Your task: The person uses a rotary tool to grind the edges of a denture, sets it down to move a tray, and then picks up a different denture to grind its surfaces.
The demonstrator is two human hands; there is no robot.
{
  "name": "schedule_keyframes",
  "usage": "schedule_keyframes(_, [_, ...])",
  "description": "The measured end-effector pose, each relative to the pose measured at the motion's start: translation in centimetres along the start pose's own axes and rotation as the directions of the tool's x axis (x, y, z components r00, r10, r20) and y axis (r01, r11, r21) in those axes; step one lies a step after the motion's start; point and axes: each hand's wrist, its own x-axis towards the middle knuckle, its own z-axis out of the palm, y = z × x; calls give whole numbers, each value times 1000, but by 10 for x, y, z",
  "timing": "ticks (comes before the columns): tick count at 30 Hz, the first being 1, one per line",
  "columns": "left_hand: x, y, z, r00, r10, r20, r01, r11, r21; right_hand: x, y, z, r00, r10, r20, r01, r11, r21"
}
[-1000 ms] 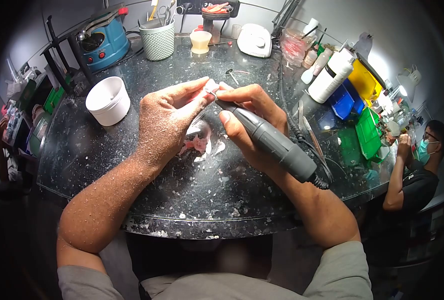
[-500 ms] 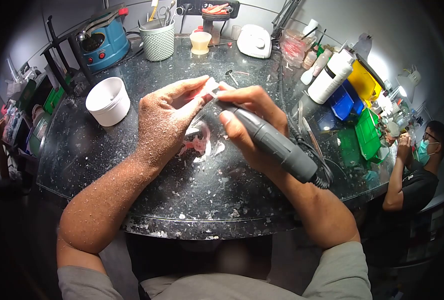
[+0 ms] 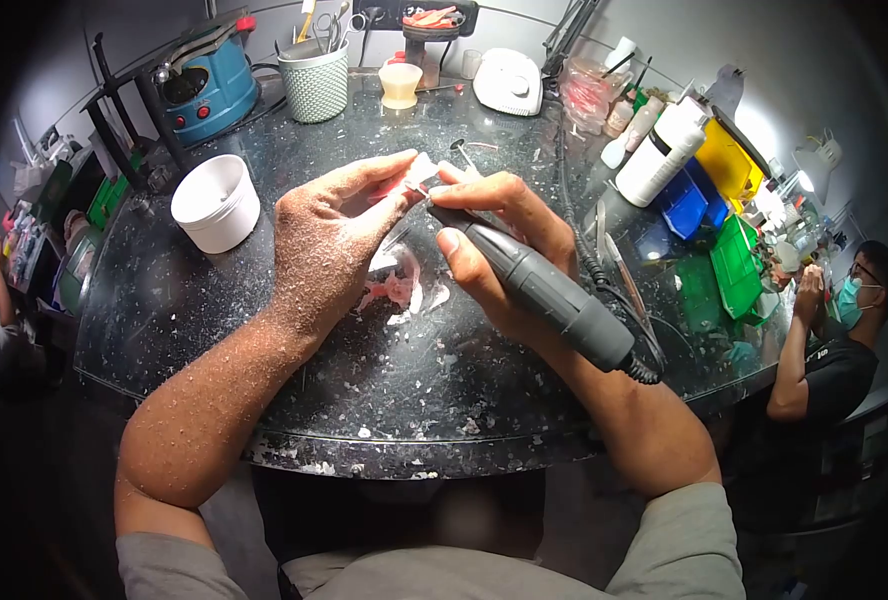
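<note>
Left hand (image 3: 329, 240) up over the middle of the table (image 3: 214, 330), thumb and fingertips pinched tight on a small pink-and-white piece (image 3: 419, 172). It is gripped right at the fingertips, I'd say so that its edge stays bare for the tool. Right hand (image 3: 499, 240) comes in just beside it, closed pen-style around the grey handpiece (image 3: 544, 295), the tip right at the piece. The two hands meet at the fingertips, which looks like bracing for a steady tip. The handpiece's tail slants off near and right, and its coiled cord (image 3: 589, 260) trails away to the far right, clear of both hands. Dust speckles the left hand and forearm. Pink scraps (image 3: 396, 288) lie on the table directly under the hands, right where bits would drop.

Now the count: two hands, one piece, one handpiece. One white tub (image 3: 216, 200) stands to the left and one basket (image 3: 314, 80) of tools on the far side. One white bottle (image 3: 664, 150) is at the far right. One co-worker (image 3: 824, 370) sits off at the right edge, well apart.
</note>
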Motion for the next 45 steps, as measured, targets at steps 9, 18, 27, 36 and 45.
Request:
schedule_keyframes(9, [0, -1, 0, 999, 47, -6, -47, 997, 55, 1, 3, 0, 1000, -3, -25, 3, 1000, -8])
schedule_keyframes(18, [-1, 0, 0, 1000, 28, -4, -28, 999, 34, 1, 1, 0, 999, 14, -29, -14, 1000, 4])
schedule_keyframes(27, [0, -3, -1, 998, 58, -6, -58, 996, 62, 1, 1, -2, 999, 41, -13, -41, 999, -1])
schedule_keyframes(36, [0, -4, -1, 997, 70, -14, -69, 996, 53, 2, -1, -2, 1000, 11, -12, -12, 999, -37])
schedule_keyframes(45, [1, -2, -1, 999, 48, -18, -49, 999, -24, 7, -7, -10, 992, -96, 88, 114, 967, -228])
